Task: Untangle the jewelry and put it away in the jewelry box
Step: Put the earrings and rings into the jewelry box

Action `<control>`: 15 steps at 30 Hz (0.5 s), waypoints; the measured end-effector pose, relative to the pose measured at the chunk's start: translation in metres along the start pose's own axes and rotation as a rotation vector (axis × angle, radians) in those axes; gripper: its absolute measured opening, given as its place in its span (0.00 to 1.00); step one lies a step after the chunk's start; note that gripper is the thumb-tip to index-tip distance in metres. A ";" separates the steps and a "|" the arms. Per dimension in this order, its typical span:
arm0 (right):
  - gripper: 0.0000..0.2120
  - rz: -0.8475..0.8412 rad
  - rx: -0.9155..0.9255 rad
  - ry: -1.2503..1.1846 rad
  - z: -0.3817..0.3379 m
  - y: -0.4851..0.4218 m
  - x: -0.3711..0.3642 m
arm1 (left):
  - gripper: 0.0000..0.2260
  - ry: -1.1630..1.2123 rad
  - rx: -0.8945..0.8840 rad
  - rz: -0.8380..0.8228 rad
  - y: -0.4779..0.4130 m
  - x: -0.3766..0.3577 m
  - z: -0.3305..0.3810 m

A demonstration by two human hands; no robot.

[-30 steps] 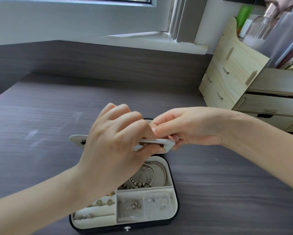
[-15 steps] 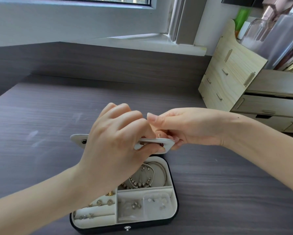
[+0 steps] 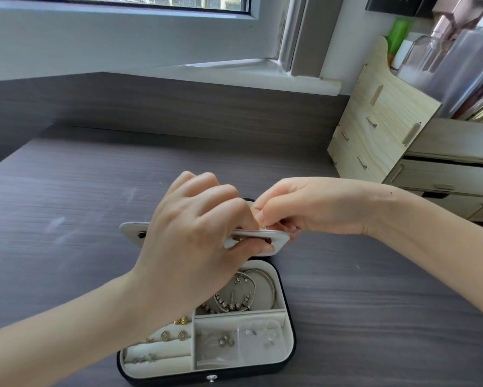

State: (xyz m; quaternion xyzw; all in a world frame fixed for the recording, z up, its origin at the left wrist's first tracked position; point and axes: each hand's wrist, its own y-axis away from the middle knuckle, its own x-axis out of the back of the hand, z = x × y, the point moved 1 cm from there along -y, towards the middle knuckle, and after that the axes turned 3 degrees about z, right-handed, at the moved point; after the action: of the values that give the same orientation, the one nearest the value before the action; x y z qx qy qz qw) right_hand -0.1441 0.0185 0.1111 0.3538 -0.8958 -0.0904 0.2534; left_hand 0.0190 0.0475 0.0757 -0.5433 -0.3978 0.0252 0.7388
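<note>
Cream flap gripped by left hand; right hand pinches its edge.

Dark wood-grain desk, pale wooden drawer organizer (far right), window frame, clear bottles behind

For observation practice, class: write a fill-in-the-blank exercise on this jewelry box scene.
The jewelry box is ___, compartments showing.
The beaded bracelets lie ___ the box.
The left hand grips the cream flap ___ the box; the right hand pinches a tiny jewelry piece.
The wooden organizer stands on the person's ___ side.
Missing words: open; inside; above; right.
</note>
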 end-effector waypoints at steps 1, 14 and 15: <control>0.06 0.008 0.003 0.010 0.000 0.000 0.000 | 0.15 -0.001 -0.001 -0.003 0.000 0.000 0.000; 0.14 0.021 0.000 0.012 0.001 0.001 0.000 | 0.13 0.002 0.005 -0.016 -0.001 0.000 -0.001; 0.15 0.023 0.001 0.000 0.001 0.001 0.001 | 0.14 0.003 0.006 -0.015 -0.001 0.000 -0.001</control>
State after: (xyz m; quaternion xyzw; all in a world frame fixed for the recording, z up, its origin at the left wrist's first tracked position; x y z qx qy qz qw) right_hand -0.1457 0.0189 0.1111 0.3435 -0.8999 -0.0869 0.2542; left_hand 0.0193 0.0466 0.0762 -0.5381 -0.4007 0.0204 0.7413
